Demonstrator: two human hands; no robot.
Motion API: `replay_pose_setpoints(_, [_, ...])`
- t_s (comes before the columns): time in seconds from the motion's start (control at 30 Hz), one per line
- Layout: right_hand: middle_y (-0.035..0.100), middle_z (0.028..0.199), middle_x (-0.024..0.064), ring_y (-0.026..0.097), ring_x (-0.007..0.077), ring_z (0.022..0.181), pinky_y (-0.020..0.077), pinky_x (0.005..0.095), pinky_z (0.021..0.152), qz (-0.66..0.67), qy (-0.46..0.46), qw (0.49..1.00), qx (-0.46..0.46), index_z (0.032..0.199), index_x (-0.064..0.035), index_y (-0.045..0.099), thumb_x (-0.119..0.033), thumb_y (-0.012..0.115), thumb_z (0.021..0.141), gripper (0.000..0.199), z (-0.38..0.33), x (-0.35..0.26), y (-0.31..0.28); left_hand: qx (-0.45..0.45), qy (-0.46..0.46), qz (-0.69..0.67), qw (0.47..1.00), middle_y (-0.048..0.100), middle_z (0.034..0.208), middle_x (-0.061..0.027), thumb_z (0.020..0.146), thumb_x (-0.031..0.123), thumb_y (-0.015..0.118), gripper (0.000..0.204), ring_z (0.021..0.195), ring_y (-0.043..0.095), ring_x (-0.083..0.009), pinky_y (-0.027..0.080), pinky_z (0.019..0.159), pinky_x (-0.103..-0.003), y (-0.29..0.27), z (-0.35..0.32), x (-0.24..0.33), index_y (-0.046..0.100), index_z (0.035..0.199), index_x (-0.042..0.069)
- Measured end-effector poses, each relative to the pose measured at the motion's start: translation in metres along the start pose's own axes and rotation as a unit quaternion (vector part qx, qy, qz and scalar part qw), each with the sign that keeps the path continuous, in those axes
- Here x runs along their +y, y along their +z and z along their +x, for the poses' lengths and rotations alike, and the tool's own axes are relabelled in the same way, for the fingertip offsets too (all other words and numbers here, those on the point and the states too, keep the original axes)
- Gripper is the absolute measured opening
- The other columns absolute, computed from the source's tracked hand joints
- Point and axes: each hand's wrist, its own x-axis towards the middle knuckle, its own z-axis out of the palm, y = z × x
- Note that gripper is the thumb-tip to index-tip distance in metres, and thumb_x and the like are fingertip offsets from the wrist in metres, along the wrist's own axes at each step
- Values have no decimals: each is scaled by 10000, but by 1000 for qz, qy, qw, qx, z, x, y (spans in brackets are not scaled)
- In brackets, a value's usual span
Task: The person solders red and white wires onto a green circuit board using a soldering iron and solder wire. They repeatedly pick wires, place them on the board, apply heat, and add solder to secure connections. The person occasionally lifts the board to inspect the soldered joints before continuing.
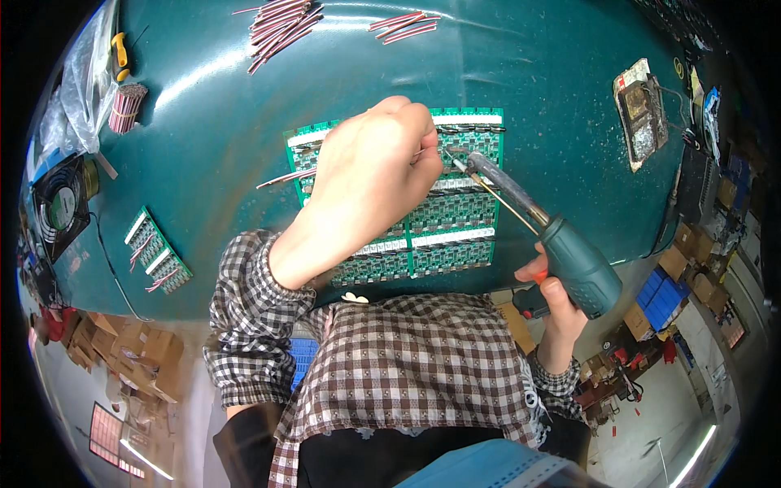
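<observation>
A panel of green circuit boards with white connector rows lies flat on the table in front of me. My left hand is over its upper part, thumb and finger pinched on a thin wire, whose red-and-white length sticks out left of the hand. My right hand is wrapped around the handle of a dark green soldering gun. Its metal tip, with a thin tube alongside, points left and reaches the boards just right of my left fingertips. Whether the tip touches a pad is too small to tell.
Loose wires lie at the far edge, with a smaller group beside them. At left are a wire bundle, a yellow-handled tool, a black fan and a smaller board strip. A soldering stand sits at right.
</observation>
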Motion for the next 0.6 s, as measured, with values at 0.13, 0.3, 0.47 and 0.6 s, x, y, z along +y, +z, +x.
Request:
replay_pose_setpoints(0.13, [632,807,141,636,235,699,519,335,674,-4,3,1000,1,1104,130,525,-291,665,797,540,1,-1,1,1,1,-1,1000,513,656,-77,674,31,631,91,565,527,-251,409,504,-345,0,0,-1,544,695,48])
replay_pose_setpoints(0.3, [632,800,138,634,227,693,518,326,669,-10,4,1000,0,1098,127,530,-288,671,793,534,1,-1,2,-2,0,-3,1000,511,657,-74,673,30,631,91,563,525,-243,409,506,-340,0,0,-1,546,698,48])
replay_pose_setpoints(0.47, [633,794,131,634,224,692,516,328,667,-16,12,1000,4,1097,122,534,-288,671,794,528,0,-4,3,-1,-1,0,1000,510,656,-73,674,27,632,92,563,524,-240,409,506,-336,-1,0,0,546,699,48])
replay_pose_setpoints(0.6, [634,797,127,634,222,695,514,327,669,-14,7,1000,1,1096,119,538,-287,672,794,523,1,-2,3,0,1,0,1000,511,657,-74,674,24,632,97,564,525,-242,411,506,-337,0,0,-1,541,699,48])
